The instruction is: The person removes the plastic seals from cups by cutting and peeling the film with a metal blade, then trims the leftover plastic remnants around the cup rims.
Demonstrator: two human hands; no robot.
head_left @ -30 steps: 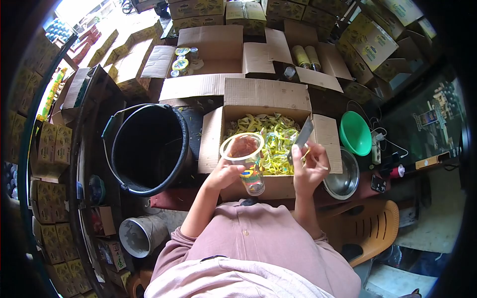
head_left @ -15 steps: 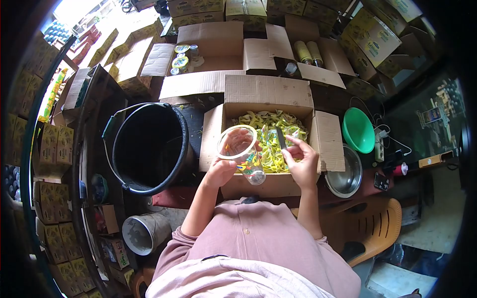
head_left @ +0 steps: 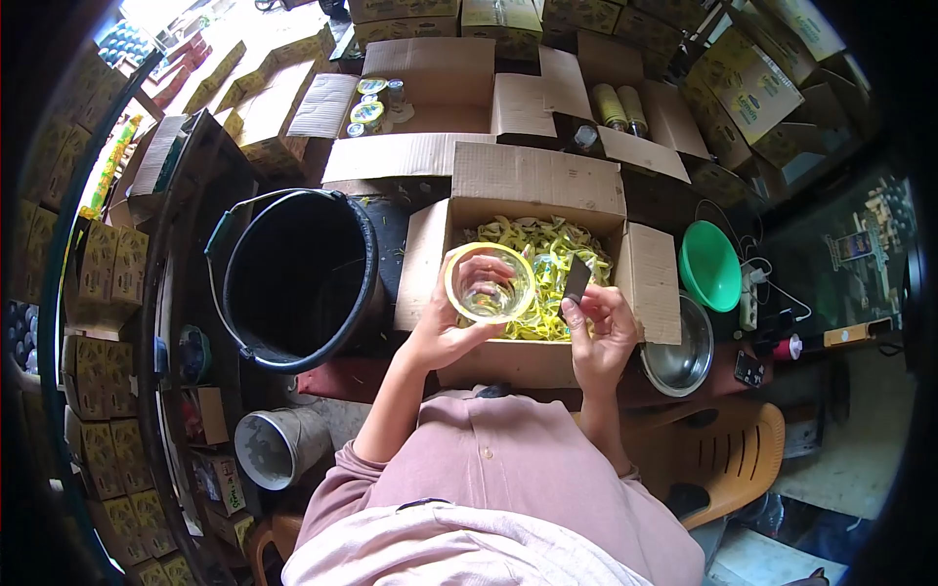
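My left hand (head_left: 442, 332) is wrapped round a clear plastic cup (head_left: 489, 285) with a yellow rim, its mouth tipped toward me. To its right, my right hand (head_left: 604, 334) grips a dark flat blade (head_left: 577, 279) that points upward. Both hands are over the near side of an open cardboard box (head_left: 537, 178), which holds many yellow-green strips (head_left: 539, 311). The blade and the cup are apart. The lower end of the blade is hidden by my right fingers.
A large black bucket (head_left: 301, 278) stands left of the box. On the right are a green bowl (head_left: 710, 266) and a metal bowl (head_left: 679, 347). Behind, an open carton (head_left: 427, 73) holds several lidded cups. An orange chair (head_left: 728, 454) is at the lower right.
My left hand has turned the cup so that its mouth faces me more. The blade has tilted to the right, still in my right hand. The whole view has shifted slightly.
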